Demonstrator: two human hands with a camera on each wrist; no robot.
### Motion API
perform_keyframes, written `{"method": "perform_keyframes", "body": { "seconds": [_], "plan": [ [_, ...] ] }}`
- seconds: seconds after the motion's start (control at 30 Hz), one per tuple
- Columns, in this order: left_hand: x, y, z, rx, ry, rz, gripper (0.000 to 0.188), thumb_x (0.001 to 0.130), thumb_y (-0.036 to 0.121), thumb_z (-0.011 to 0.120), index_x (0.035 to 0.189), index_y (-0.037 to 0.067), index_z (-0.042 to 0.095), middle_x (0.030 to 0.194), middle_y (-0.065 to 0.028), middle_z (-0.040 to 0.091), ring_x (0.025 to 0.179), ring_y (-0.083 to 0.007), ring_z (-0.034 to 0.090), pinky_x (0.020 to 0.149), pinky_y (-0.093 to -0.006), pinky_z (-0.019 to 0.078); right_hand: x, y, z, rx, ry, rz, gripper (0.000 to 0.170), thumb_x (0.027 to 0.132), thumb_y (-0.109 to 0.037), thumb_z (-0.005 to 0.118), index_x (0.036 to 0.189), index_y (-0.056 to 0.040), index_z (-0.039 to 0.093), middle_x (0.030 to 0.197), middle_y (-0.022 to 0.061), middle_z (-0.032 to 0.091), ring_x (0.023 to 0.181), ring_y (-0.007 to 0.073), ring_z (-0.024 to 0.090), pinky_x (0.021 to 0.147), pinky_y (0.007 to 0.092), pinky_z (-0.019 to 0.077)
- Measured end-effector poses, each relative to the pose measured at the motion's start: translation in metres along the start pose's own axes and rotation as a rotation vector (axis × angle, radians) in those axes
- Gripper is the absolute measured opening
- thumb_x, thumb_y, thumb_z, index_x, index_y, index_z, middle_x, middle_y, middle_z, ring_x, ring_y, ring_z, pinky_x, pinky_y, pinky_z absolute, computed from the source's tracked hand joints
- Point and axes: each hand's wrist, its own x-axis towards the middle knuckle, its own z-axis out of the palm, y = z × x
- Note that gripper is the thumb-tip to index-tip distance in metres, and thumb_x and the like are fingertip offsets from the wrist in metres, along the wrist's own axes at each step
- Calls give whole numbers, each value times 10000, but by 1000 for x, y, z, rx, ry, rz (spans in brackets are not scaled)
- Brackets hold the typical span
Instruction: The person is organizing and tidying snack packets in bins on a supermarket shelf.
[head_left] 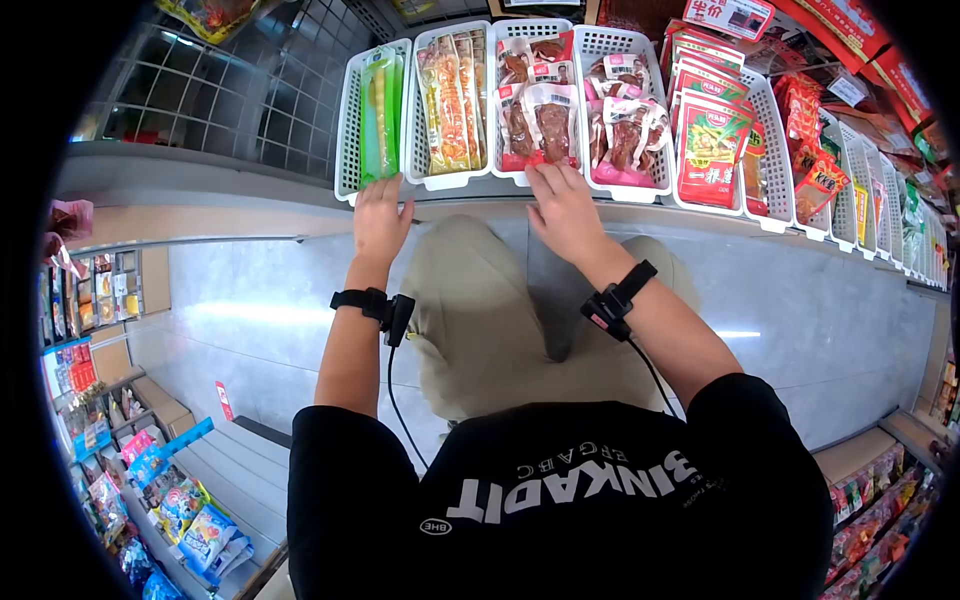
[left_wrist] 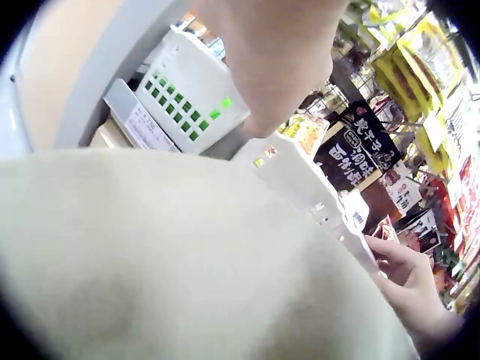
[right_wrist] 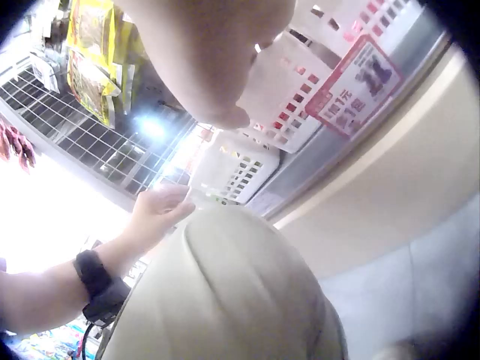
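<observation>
A person's left hand [head_left: 378, 225] is at the front rim of the leftmost white basket [head_left: 346, 150], its fingers reaching forward onto the rim and the thumb held apart. Long green packets [head_left: 380, 110] stand in that basket. The right hand [head_left: 566, 212] holds the front edge of the third white basket [head_left: 513, 176], with fingers over the rim and thumb lower, in front. Pink-and-white packs of brown meat [head_left: 553, 125] fill this basket. The left wrist view also shows the right hand [left_wrist: 411, 289] bent over the basket edge. Near parts of both hands hide some fingertips in the wrist views.
Between the hands stands a basket with yellow-orange packets [head_left: 447, 105]. More baskets, including one of red packets [head_left: 712, 145], continue rightward along the shelf. A wire grid [head_left: 230, 90] is at the back left. The person's knees [head_left: 470, 290] come up close below the shelf.
</observation>
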Motion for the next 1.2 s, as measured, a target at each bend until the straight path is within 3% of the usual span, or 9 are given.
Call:
{"method": "perform_keyframes", "body": {
  "seconds": [0.23, 0.4, 0.5, 0.63, 0.67, 0.73, 0.87, 1.2],
  "plan": [
    [-11, 5, 7, -50, 50, 3, 477, 743, 69, 595, 1195, -8, 466, 1150, -217, 521, 1102, -363, 467, 956, -412, 364, -7, -7, 0, -12, -36, 33, 500, 673, -119, 626, 1128, 40, 492, 1127, 152, 471, 1076, 309, 419, 947, 408, 339],
    [-10, 10, 2, -17, -20, -9, 529, 736, 72, 597, 1231, -9, 427, 1254, -202, 443, 1169, -342, 412, 993, -416, 326, -18, 5, -27, 21, -33, 33, 530, 676, -115, 623, 1160, 34, 468, 1177, 180, 447, 1142, 337, 385, 1004, 440, 290],
    [4, 27, -11, -47, -42, 7, 550, 742, 106, 600, 1244, -9, 406, 1299, -188, 398, 1203, -322, 382, 1021, -430, 288, -33, 21, -50, -53, 26, 163, 578, 681, -131, 631, 1201, 28, 436, 1217, 194, 422, 1170, 351, 364, 1022, 462, 262],
    [15, 53, -6, -131, -96, 121, 609, 757, 156, 610, 1295, 21, 360, 1307, -197, 388, 1200, -344, 368, 1012, -431, 281, -50, 37, -49, -152, -59, 220, 712, 712, -196, 644, 1298, 32, 309, 1319, 190, 342, 1248, 351, 292, 1041, 465, 223],
    [14, 58, -3, -102, -195, 95, 615, 768, 209, 603, 1297, 23, 351, 1297, -192, 396, 1206, -341, 359, 1015, -436, 273, -52, 39, -47, -179, -85, 207, 740, 730, -215, 637, 1320, 37, 268, 1343, 197, 312, 1267, 354, 266, 1044, 461, 212],
    [11, 58, 5, -79, -182, 102, 606, 767, 219, 604, 1285, 20, 360, 1282, -191, 407, 1207, -338, 358, 1018, -438, 267, -53, 40, -44, -235, -133, 193, 805, 751, -265, 629, 1355, 39, 192, 1381, 203, 261, 1299, 353, 221, 1052, 456, 188],
    [10, 58, 6, -31, -182, 112, 617, 754, 243, 619, 1261, 9, 357, 1253, -155, 424, 1215, -293, 349, 1044, -430, 233, -43, 46, -36, -258, -68, 185, 781, 736, -266, 630, 1339, 28, 229, 1366, 182, 287, 1281, 346, 242, 1055, 460, 185],
    [7, 65, 11, -37, -127, 92, 654, 737, 231, 633, 1279, 16, 337, 1262, -176, 393, 1212, -334, 328, 1034, -442, 232, -45, 42, -32, -296, -36, 195, 718, 731, -255, 627, 1300, 27, 292, 1246, 171, 399, 1204, 328, 328, 1039, 464, 208]
  ]
}}
